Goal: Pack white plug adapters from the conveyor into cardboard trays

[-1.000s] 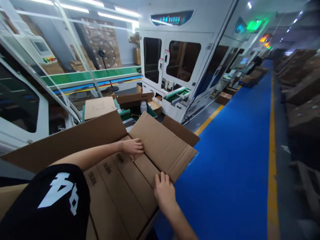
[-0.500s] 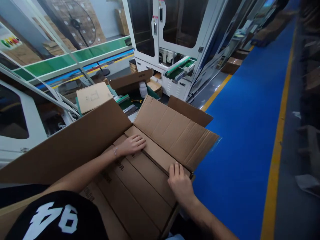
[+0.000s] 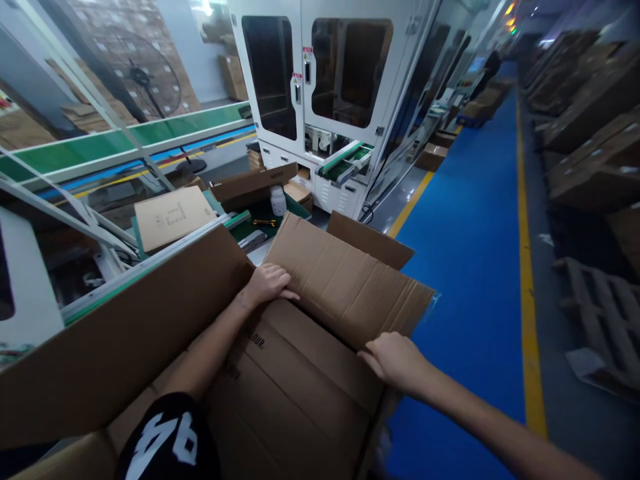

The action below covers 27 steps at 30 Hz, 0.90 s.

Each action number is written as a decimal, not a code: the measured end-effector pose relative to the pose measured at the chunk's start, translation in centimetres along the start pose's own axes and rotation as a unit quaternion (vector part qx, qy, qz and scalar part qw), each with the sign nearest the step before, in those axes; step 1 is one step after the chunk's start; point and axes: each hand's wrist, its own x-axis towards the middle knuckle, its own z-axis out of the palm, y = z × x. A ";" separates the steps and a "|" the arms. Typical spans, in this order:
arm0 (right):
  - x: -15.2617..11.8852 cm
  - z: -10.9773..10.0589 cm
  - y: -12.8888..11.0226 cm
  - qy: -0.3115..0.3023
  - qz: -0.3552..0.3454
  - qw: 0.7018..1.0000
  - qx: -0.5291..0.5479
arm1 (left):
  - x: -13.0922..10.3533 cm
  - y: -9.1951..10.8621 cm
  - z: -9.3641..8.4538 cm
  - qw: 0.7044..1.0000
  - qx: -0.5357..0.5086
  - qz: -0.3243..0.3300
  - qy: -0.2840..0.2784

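A large open cardboard box [image 3: 345, 280] is in front of me, its far flap leaning outward and its left flap raised. Packed side by side inside are several long brown cartons [image 3: 300, 363], some with black lettering. My left hand [image 3: 270, 283] is closed over the box's far edge near the left corner, thumb toward the inside. At the far right corner, my right hand [image 3: 397, 360] grips the same edge at the base of the flap, with its fingers partly hidden. My left forearm crosses above the cartons.
Behind the box, a conveyor [image 3: 255, 230] carries a white bottle [image 3: 278, 200] and a yellow wrench [image 3: 264, 223]. A flat carton [image 3: 173, 217] lies to the left. A white machine cabinet [image 3: 330, 80] stands beyond. On the right are a blue walkway [image 3: 450, 267] and a wooden pallet [image 3: 600, 313].
Both hands have moved from the top of the farthest carton to the box's far edge, and their fingers have closed over it. The view has tilted up and turned slightly right.
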 end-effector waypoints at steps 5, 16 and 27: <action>-5.1 -5.7 -2.8 0.053 -0.043 0.995 -0.068 | 1.6 -1.9 -8.9 0.999 -0.017 -0.026 -0.015; -7.6 1.1 -10.8 0.238 0.073 0.899 -0.361 | 0.2 1.0 -14.0 0.936 -0.058 0.024 -0.345; -9.8 5.9 -6.5 0.338 0.013 0.940 0.044 | 1.5 1.1 -14.7 0.935 -0.004 0.055 -0.350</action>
